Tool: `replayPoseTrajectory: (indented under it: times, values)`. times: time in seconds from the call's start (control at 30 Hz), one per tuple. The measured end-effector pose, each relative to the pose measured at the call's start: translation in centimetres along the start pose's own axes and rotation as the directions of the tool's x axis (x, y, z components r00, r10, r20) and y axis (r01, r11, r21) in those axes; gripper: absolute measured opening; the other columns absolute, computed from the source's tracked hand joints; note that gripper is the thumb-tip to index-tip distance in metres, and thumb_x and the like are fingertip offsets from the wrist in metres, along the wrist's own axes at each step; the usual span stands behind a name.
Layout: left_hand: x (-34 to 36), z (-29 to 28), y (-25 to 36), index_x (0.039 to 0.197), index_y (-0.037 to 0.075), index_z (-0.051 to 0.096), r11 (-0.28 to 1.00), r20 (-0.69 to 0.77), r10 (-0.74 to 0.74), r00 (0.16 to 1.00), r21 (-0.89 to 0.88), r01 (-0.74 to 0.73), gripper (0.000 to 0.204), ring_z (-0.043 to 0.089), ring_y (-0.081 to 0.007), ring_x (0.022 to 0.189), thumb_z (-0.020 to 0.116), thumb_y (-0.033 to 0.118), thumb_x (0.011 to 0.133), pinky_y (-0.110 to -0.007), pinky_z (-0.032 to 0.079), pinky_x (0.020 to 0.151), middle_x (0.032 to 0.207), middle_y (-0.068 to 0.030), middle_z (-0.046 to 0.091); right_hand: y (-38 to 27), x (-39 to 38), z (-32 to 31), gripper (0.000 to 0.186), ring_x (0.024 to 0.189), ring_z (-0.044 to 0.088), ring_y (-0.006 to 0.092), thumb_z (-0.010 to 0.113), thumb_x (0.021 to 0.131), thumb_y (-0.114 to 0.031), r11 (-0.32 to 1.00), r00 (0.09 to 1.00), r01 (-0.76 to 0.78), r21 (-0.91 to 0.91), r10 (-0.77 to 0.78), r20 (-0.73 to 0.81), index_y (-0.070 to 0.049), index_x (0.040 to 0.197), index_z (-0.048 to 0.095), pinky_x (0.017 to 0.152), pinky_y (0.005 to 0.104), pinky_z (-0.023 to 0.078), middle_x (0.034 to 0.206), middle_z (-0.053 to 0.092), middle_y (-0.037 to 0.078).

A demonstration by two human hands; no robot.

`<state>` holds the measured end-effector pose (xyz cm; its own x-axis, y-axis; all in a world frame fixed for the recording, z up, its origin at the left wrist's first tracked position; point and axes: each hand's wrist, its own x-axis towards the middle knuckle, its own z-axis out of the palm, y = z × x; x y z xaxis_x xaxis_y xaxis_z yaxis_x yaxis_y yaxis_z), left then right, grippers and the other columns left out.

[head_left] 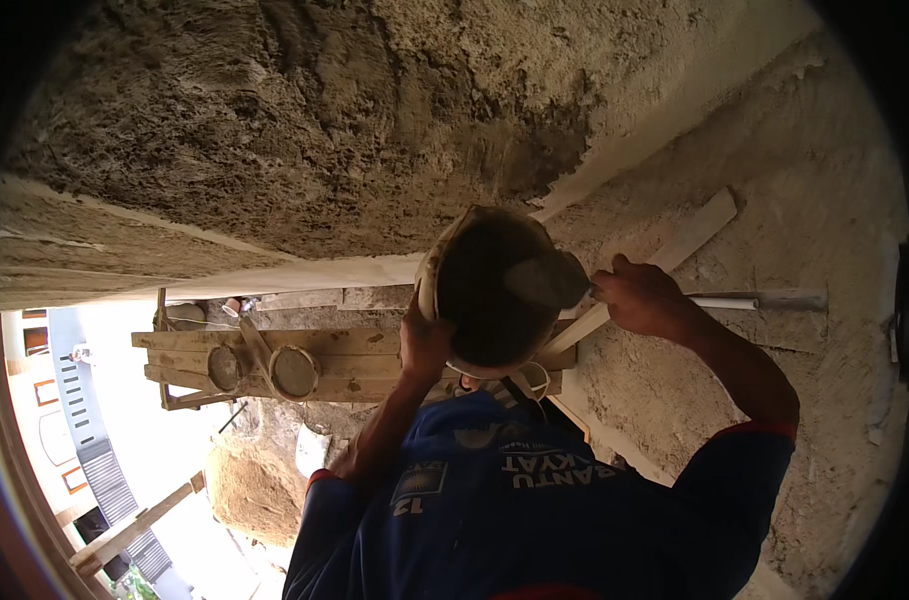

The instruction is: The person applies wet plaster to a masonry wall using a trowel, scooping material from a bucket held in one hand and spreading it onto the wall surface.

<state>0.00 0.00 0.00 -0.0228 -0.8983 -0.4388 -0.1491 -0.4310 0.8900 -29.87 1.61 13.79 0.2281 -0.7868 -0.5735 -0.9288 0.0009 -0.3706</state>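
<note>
My left hand (425, 340) grips the rim of a round, mortar-stained bucket (485, 320) held up in front of my body, its inside dark. My right hand (640, 295) is closed on the handle of a trowel (545, 280), whose blade is over the bucket's mouth at its right side. Whatever lies deeper in the bucket is too dark to make out.
A rough plastered wall (325, 110) spans the top. Below are a plank platform (365, 340) with two round containers (295, 372), a slanted board (705, 220) at right, a sand heap (245, 480), and a bright building (75, 400) at left.
</note>
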Motion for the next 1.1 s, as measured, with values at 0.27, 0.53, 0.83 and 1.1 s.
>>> replayPoseTrajectory:
  times: [0.27, 0.53, 0.83, 1.1]
  values:
    - [-2.1, 0.6, 4.7, 0.141, 0.007, 0.04, 0.92, 0.09, 0.309, 0.947, 0.226, -0.321, 0.076, 0.068, -0.0315, 0.083, 0.055, 0.006, 0.066, -0.041, 0.052, 0.073, 0.094, -0.0254, 0.066, -4.2, 5.7, 4.7, 0.007, 0.066, 0.063, 0.0209, 0.061, 0.07, -0.009, 0.627, 0.948, -0.056, -0.777, -0.211, -0.239, -0.009, 0.072, 0.068, 0.047, 0.0346, 0.043, 0.069, 0.062, 0.005]
    - [-3.1, 0.0, 5.9, 0.143, 0.013, 0.038, 0.911, 0.119, 0.228, 0.966, 0.325, -0.254, 0.077, 0.067, -0.0346, 0.074, 0.055, 0.006, 0.068, -0.044, 0.052, 0.069, 0.082, -0.0234, 0.066, -1.6, 5.6, 7.4, 0.031, 0.075, 0.065, 0.0337, 0.06, 0.078, -0.011, 0.949, 0.982, 0.109, -0.296, -0.148, -0.115, -0.002, 0.107, 0.06, 0.064, 0.0434, 0.054, 0.086, 0.064, 0.019]
    - [-3.6, -0.9, 5.4, 0.142, 0.011, 0.039, 0.915, 0.095, 0.19, 0.977, 0.345, -0.211, 0.076, 0.067, -0.0328, 0.081, 0.054, 0.003, 0.068, -0.04, 0.053, 0.073, 0.09, -0.0238, 0.066, -1.7, 7.7, 17.3, 0.042, 0.095, 0.063, 0.0338, 0.066, 0.079, -0.019, 0.864, 0.918, 0.382, 0.328, -0.313, -0.245, -0.003, 0.117, 0.057, 0.083, 0.0421, 0.051, 0.098, 0.064, 0.018]
    - [-3.0, -3.4, 4.6, 0.125, -0.005, 0.051, 0.973, 0.023, 0.181, 0.983, -0.148, -0.175, 0.056, 0.063, -0.0209, 0.089, 0.055, 0.003, 0.069, -0.032, 0.052, 0.078, 0.101, -0.0156, 0.065, -2.4, 4.7, 9.4, 0.044, 0.095, 0.065, 0.0301, 0.067, 0.082, -0.021, 0.945, 0.964, 0.205, 0.254, -0.15, -0.221, -0.006, 0.122, 0.054, 0.082, 0.0379, 0.051, 0.104, 0.064, 0.018]
